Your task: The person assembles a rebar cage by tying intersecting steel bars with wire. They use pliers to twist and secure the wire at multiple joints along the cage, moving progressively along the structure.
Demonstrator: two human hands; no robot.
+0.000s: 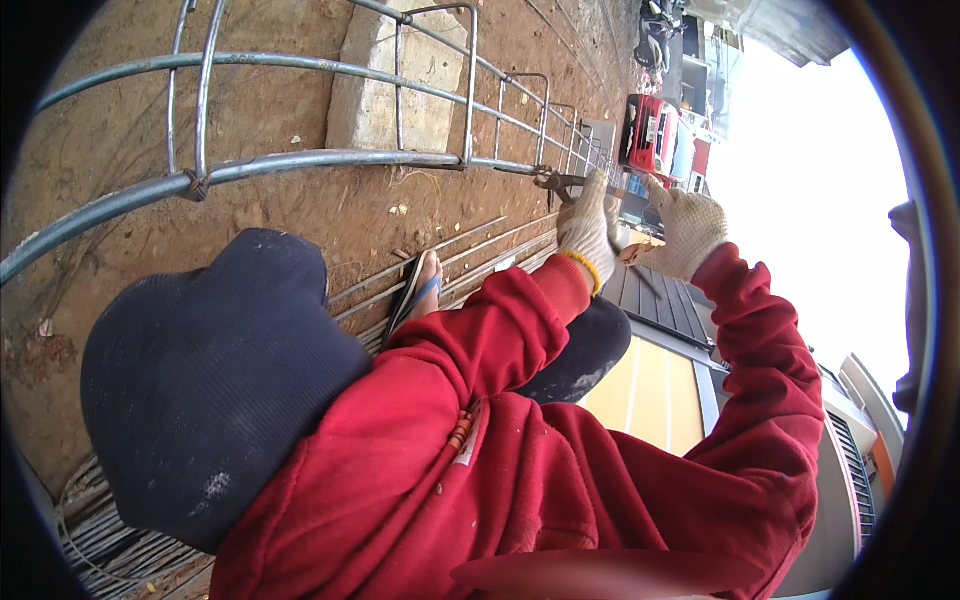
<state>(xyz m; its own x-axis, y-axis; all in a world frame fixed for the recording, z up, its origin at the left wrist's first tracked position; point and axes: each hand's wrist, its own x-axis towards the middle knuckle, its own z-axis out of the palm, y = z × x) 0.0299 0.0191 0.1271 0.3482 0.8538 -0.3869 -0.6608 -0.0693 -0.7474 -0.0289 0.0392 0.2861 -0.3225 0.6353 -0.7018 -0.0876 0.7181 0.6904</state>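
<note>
A dark pair of pincers [563,183] has its jaws against the near bar of a steel rebar cage [330,158]. My left hand [590,222], in a pale knitted glove with a yellow cuff edge, is closed around the tool close to its jaws. To its right my right hand [690,228], gloved too, is curled into a fist at the far end of the handles; its grip is partly hidden. What lies between the jaws is too small to tell. Rectangular stirrups [470,85] cross the long bars of the cage.
A concrete block [395,85] lies under the cage on brown soil. Long thin rods [465,255] run along the ground by my sandalled foot [425,285]. More rods [120,540] are piled at lower left. Farther off are a red vehicle [650,135] and a building with a yellow panel [650,390].
</note>
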